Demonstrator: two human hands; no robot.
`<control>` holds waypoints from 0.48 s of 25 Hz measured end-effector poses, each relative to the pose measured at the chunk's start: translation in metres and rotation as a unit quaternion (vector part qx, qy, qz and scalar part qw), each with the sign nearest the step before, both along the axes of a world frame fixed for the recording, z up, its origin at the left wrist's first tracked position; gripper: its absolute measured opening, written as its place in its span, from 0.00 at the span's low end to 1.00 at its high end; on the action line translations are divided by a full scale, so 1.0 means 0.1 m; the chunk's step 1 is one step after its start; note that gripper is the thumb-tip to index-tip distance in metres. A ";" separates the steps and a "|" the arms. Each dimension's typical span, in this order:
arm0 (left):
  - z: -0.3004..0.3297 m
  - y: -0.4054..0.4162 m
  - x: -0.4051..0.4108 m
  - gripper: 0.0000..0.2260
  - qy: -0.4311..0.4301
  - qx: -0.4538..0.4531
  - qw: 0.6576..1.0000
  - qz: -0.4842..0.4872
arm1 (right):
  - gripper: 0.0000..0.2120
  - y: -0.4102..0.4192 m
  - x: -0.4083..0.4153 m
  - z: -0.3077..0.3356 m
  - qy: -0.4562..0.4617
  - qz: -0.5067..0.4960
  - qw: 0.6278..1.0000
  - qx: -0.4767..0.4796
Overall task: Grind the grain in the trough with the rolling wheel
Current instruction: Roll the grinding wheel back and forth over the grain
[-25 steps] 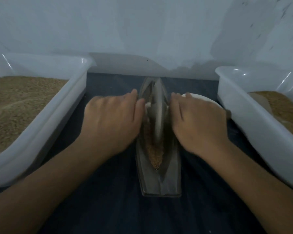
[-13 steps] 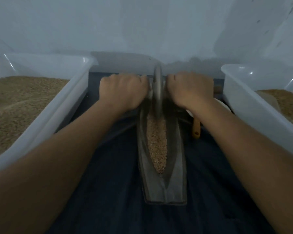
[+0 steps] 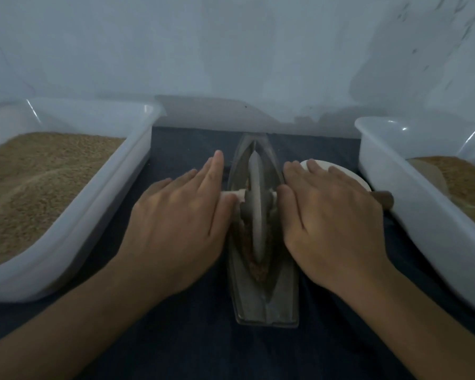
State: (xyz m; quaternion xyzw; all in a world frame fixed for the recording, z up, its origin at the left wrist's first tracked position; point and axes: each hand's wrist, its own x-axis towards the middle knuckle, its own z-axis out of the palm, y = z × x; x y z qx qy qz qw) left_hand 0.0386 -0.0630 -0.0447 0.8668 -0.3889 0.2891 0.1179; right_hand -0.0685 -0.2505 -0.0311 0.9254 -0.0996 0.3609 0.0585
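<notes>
Left hand lies palm-down, fingers straight and together, pressing on the pale axle left of the rolling wheel. Right hand mirrors it, flat with fingers extended, on the axle's right end. Wheel stands upright on edge in the narrow boat-shaped trough, about mid-length. Brown grain lies in the groove, visible beside and just nearer than the wheel. Trough sits on dark cloth, between two white tubs: left tub and right tub both hold grain. White dish partly hidden under right fingers.
</notes>
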 end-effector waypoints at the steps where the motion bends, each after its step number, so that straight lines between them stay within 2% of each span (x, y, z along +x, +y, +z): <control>1: 0.03 -0.08 0.06 0.28 0.013 0.012 1.000 0.015 | 0.25 -0.04 0.10 0.02 0.012 -0.004 1.000 0.004; 3: 0.14 -0.36 0.30 0.27 0.023 0.050 0.997 0.055 | 0.28 -0.20 0.40 0.09 0.072 -0.016 0.995 0.069; 5: 0.24 -0.68 0.69 0.21 0.038 0.122 0.988 0.087 | 0.28 -0.41 0.80 0.16 0.105 -0.057 0.987 0.104; 8: 0.40 -0.94 1.17 0.20 0.154 0.162 0.967 0.123 | 0.23 -0.59 1.26 0.33 0.137 -0.081 0.984 0.084; 10: 0.37 -0.94 1.17 0.17 0.136 0.176 0.967 0.125 | 0.23 -0.59 1.29 0.34 0.143 -0.083 0.983 0.086; 12: 0.29 -0.83 0.88 0.13 0.030 0.178 0.979 0.093 | 0.24 -0.52 1.06 0.25 0.134 -0.089 0.983 0.093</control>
